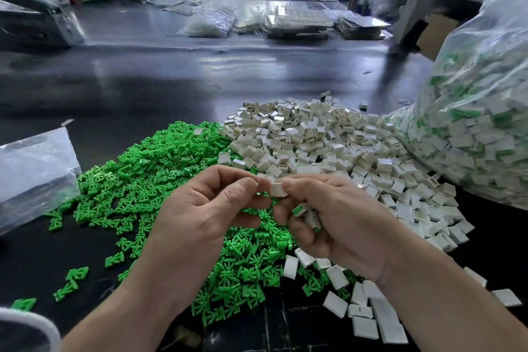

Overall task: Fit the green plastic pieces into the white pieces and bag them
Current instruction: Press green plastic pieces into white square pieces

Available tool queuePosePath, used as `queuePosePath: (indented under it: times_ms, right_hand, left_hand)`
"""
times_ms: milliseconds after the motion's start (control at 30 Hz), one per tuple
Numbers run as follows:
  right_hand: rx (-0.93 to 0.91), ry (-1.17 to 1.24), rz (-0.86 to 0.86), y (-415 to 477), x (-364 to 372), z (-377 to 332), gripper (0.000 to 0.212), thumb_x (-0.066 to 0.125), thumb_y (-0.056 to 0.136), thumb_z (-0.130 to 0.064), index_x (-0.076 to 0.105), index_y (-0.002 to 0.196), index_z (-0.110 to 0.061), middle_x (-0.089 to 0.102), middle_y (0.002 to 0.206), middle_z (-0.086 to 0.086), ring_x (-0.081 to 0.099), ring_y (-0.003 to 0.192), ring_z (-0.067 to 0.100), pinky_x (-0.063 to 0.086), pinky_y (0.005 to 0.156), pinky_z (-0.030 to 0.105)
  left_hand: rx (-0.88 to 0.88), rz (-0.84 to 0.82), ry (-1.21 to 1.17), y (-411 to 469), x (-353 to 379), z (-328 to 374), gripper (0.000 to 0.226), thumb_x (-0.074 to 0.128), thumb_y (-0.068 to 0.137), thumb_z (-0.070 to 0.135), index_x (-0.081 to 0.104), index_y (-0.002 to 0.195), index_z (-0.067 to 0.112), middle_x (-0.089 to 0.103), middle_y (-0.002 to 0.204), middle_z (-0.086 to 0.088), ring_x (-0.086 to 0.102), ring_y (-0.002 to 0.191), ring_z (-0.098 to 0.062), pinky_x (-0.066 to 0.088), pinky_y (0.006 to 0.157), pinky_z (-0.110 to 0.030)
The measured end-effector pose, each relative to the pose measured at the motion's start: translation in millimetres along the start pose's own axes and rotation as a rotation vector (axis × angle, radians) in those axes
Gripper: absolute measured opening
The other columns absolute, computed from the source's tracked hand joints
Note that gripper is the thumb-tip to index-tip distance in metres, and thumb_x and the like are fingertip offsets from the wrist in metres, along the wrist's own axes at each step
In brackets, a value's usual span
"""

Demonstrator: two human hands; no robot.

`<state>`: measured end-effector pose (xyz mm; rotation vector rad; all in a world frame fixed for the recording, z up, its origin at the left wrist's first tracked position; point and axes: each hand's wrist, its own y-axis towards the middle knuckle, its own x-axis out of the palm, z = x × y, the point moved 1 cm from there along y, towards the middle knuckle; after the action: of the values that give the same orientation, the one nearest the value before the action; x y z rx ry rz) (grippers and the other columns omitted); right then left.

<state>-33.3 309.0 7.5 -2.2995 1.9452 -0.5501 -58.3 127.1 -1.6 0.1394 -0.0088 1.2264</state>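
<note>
A heap of green plastic pieces covers the dark table in front of me, beside a heap of white pieces to its right. Above the heaps, my left hand and my right hand meet fingertip to fingertip. Between them sits a white piece, which my right thumb and forefinger pinch; a sliver of green shows at my left fingertips against it. My right hand's lower fingers also curl round fitted white-and-green pieces. A large clear bag full of fitted pieces stands at the right.
An empty clear bag lies at the left. Loose white pieces lie near the front edge under my right forearm. Bags, trays and a machine stand along the far side of the table.
</note>
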Motion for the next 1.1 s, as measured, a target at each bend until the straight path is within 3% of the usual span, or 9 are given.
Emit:
queuePosePath:
  times_ms: [200, 400, 567, 633, 800, 900, 1000, 1100]
  right_hand:
    - [0.069, 0.339, -0.081, 6.3, 2.5, 8.3, 0.037, 0.042, 0.094, -0.004, 0.063, 0.124, -0.001, 0.059, 0.076, 0.010, 0.048, 0.050, 0.010, 0.038, 0.036, 0.019]
    - [0.029, 0.527, -0.131, 4.4, 0.9, 3.8, 0.036, 0.063, 0.073, -0.003, 0.060, 0.109, -0.004, 0.058, 0.077, 0.009, 0.049, 0.053, 0.012, 0.040, 0.038, 0.019]
    - [-0.036, 0.412, -0.195, -0.8, 3.0, 1.9, 0.012, 0.071, 0.085, -0.015, 0.068, 0.093, -0.006, 0.057, 0.079, 0.006, 0.049, 0.053, 0.008, 0.039, 0.039, 0.017]
    - [-0.072, 0.340, -0.153, -2.8, 5.0, 2.6, 0.013, 0.069, 0.090, -0.021, 0.068, 0.089, -0.009, 0.057, 0.075, 0.006, 0.046, 0.049, 0.009, 0.037, 0.036, 0.018]
    - [-0.125, 0.142, -0.035, -4.5, 10.7, 1.8, 0.021, 0.064, 0.090, -0.031, 0.069, 0.072, -0.022, 0.055, 0.067, 0.005, 0.040, 0.043, 0.012, 0.032, 0.036, 0.018]
    - [-0.168, 0.065, -0.020, -6.1, 12.3, 1.8, 0.023, 0.061, 0.097, -0.030, 0.068, 0.077, -0.022, 0.056, 0.066, 0.004, 0.040, 0.041, 0.013, 0.032, 0.035, 0.018]
    - [-0.231, -0.047, -0.001, -6.8, 14.4, 3.0, 0.023, 0.060, 0.099, -0.033, 0.067, 0.080, -0.022, 0.058, 0.066, 0.002, 0.043, 0.041, 0.012, 0.033, 0.035, 0.019]
    - [-0.279, -0.183, 0.037, -7.7, 16.7, 5.3, 0.026, 0.055, 0.102, -0.034, 0.062, 0.082, -0.019, 0.057, 0.059, -0.004, 0.043, 0.039, 0.011, 0.034, 0.036, 0.021]
  left_hand:
    - [-0.017, 0.013, -0.115, 1.1, 0.7, 0.0, 0.018, 0.069, 0.080, 0.034, 0.076, 0.090, 0.021, 0.075, 0.103, -0.011, 0.072, 0.093, -0.027, 0.056, 0.066, -0.026]
    - [0.005, 0.091, -0.121, -0.1, 2.2, 3.1, 0.027, 0.080, 0.070, 0.033, 0.076, 0.091, 0.016, 0.073, 0.088, -0.012, 0.069, 0.075, -0.021, 0.055, 0.060, -0.026]
    - [-0.026, 0.093, -0.181, 0.8, 2.5, 2.8, 0.037, 0.083, 0.064, 0.029, 0.076, 0.097, 0.015, 0.071, 0.084, -0.013, 0.067, 0.072, -0.020, 0.054, 0.059, -0.024]
    - [-0.036, 0.084, -0.201, 0.9, 3.4, 3.4, 0.034, 0.087, 0.064, 0.023, 0.076, 0.095, 0.016, 0.073, 0.087, -0.016, 0.070, 0.073, -0.022, 0.055, 0.059, -0.025]
    - [-0.047, 0.086, -0.247, 1.1, 1.7, 2.9, 0.016, 0.075, 0.073, 0.022, 0.073, 0.089, 0.020, 0.074, 0.091, -0.021, 0.074, 0.077, -0.030, 0.057, 0.058, -0.028]
    - [-0.036, 0.083, -0.217, 1.2, 0.1, 3.5, 0.028, 0.083, 0.069, 0.021, 0.074, 0.095, 0.018, 0.074, 0.091, -0.020, 0.074, 0.079, -0.029, 0.058, 0.060, -0.029]
    - [0.018, 0.146, -0.056, 0.0, -3.8, 2.1, 0.024, 0.077, 0.071, 0.036, 0.074, 0.090, 0.021, 0.075, 0.086, -0.006, 0.073, 0.079, -0.020, 0.058, 0.064, -0.026]
    - [0.032, 0.172, 0.025, 1.6, -7.8, 1.3, 0.020, 0.082, 0.073, 0.039, 0.074, 0.084, 0.025, 0.065, 0.070, 0.001, 0.059, 0.062, -0.014, 0.053, 0.055, -0.024]
